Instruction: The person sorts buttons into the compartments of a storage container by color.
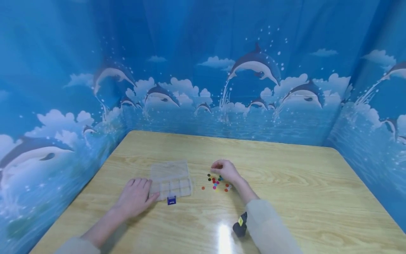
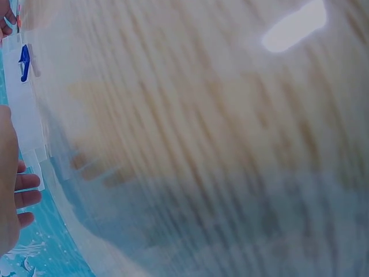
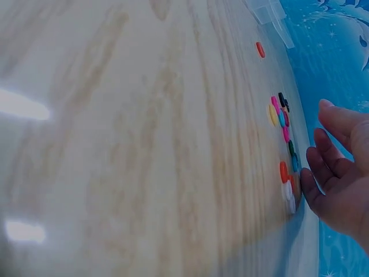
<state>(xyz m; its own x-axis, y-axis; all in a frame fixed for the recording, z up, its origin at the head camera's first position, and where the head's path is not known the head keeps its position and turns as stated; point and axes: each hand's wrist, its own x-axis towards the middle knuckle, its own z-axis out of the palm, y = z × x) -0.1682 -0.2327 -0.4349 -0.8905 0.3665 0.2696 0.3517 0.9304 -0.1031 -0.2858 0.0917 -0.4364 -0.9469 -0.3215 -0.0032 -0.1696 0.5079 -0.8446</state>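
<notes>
A clear plastic compartment box (image 1: 187,189) lies with its lid (image 1: 169,170) folded back, a blue latch (image 1: 171,200) at its front. My left hand (image 1: 136,197) rests at the box's left edge, fingers extended and thumb by the front corner. To the right of the box is a scatter of small round coloured discs (image 3: 282,168), possibly buttons. Just above and behind them hovers my right hand (image 1: 226,171). Its fingers are loosely bent, thumb apart from them in the right wrist view, and I see nothing between them.
A lone orange disc (image 1: 203,188) lies between the box and the other discs. A black device with a yellow label (image 1: 240,221) is beside the right sleeve. Blue dolphin-print curtains (image 1: 196,88) surround the wooden table (image 1: 317,197) at the back and sides.
</notes>
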